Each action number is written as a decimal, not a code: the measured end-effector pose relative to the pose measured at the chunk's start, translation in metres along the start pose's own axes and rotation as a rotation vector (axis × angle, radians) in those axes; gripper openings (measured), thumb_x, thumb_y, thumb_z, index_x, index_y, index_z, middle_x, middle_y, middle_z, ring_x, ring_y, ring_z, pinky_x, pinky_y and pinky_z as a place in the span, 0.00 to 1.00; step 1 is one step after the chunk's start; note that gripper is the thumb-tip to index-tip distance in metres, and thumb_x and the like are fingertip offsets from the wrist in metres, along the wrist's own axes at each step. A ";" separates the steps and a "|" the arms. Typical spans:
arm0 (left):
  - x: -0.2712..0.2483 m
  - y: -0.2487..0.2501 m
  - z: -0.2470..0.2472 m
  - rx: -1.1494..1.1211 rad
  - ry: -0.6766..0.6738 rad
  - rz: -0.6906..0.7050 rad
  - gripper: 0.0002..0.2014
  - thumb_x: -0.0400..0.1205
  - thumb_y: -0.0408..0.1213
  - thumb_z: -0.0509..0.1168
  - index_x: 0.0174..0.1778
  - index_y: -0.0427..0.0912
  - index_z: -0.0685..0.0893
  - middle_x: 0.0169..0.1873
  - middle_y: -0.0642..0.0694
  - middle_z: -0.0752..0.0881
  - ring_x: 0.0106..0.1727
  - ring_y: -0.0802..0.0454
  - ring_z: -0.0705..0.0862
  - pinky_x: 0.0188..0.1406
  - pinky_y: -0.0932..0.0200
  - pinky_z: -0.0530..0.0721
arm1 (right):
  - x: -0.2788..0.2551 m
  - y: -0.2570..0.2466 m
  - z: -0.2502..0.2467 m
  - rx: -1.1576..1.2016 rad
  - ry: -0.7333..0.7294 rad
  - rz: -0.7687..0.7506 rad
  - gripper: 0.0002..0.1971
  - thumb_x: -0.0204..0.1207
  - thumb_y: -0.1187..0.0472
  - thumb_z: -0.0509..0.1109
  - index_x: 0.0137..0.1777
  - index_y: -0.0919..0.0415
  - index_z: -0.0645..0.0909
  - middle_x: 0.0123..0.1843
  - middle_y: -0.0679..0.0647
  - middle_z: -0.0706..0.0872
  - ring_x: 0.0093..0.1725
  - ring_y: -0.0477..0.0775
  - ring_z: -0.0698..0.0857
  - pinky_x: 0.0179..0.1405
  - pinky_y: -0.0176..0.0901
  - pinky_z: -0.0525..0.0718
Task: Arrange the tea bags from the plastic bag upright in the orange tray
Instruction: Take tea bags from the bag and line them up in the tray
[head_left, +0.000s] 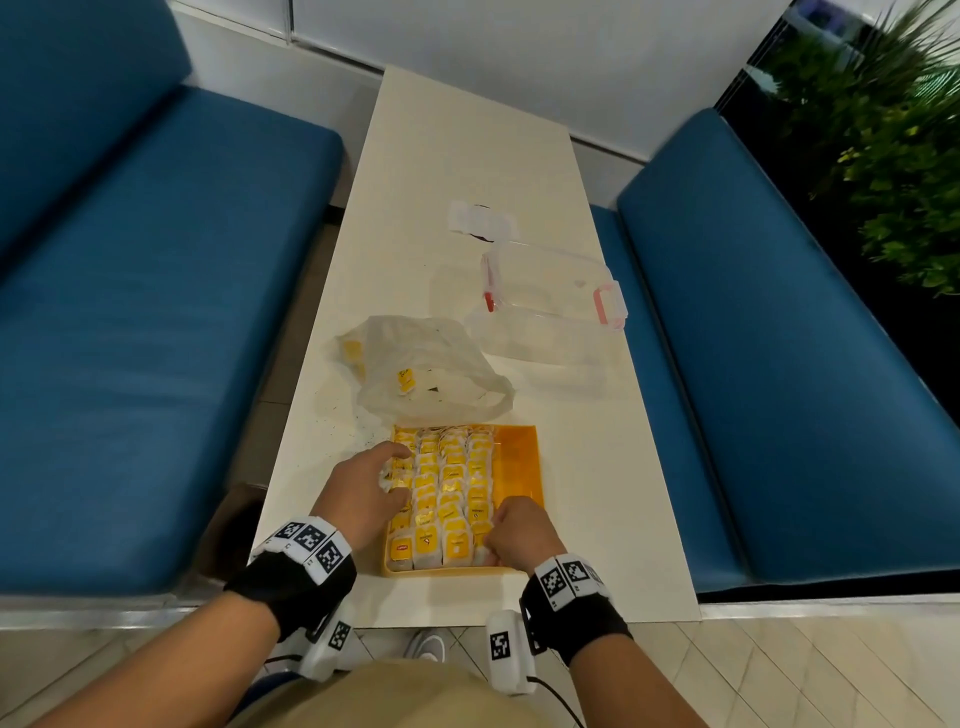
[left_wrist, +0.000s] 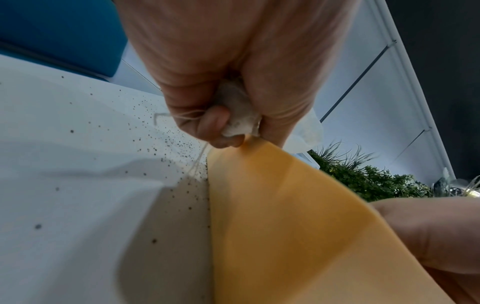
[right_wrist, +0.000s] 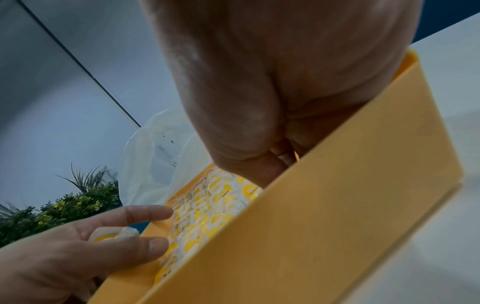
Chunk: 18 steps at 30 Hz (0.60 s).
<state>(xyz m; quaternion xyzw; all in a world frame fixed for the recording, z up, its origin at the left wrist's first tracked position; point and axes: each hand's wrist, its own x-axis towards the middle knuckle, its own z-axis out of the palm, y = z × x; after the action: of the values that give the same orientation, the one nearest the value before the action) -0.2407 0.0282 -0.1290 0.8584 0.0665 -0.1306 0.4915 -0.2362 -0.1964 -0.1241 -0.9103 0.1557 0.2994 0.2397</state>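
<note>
The orange tray (head_left: 521, 457) sits on the counter (head_left: 467, 171) between both hands, four rows of tea bags (head_left: 453, 486) standing upright in it, one plastic bag (head_left: 415, 364) just beyond. The left hand (head_left: 363, 493) curls around one tea bag (left_wrist: 239, 111) at the tray's left edge. The right hand (head_left: 519, 530) is bent down over the near right row; its grip is hidden.

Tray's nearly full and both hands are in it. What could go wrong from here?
1. The left hand grips a white paper tea bag at the orange plastic tray's packed left edge; forcing it in could topple upright neighbours.
2. Dark tea specks already dot the white table; squeezing may tear the bag.
3. Its loose string could snag.
</note>
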 end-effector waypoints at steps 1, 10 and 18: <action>0.000 0.000 0.000 -0.002 0.001 0.002 0.21 0.78 0.33 0.75 0.65 0.55 0.82 0.63 0.45 0.86 0.56 0.54 0.80 0.56 0.63 0.78 | -0.001 0.000 0.000 0.009 -0.001 0.003 0.06 0.68 0.71 0.69 0.42 0.62 0.78 0.50 0.64 0.89 0.50 0.62 0.90 0.48 0.52 0.90; 0.001 -0.001 0.001 -0.008 -0.005 0.016 0.22 0.78 0.32 0.74 0.65 0.56 0.83 0.62 0.47 0.86 0.56 0.54 0.80 0.56 0.63 0.79 | 0.000 0.001 0.009 -0.062 0.056 -0.018 0.19 0.70 0.61 0.76 0.56 0.62 0.73 0.59 0.59 0.83 0.55 0.56 0.82 0.53 0.48 0.83; -0.001 0.000 0.000 -0.023 0.006 0.010 0.21 0.79 0.32 0.74 0.66 0.55 0.83 0.60 0.48 0.85 0.56 0.57 0.78 0.55 0.66 0.76 | 0.003 0.001 0.013 -0.060 0.033 -0.024 0.21 0.72 0.62 0.74 0.64 0.61 0.76 0.61 0.57 0.85 0.59 0.57 0.85 0.49 0.45 0.85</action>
<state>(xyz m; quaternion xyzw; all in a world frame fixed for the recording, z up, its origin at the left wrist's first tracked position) -0.2415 0.0282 -0.1285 0.8534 0.0653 -0.1249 0.5019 -0.2404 -0.1908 -0.1355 -0.9237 0.1396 0.2859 0.2131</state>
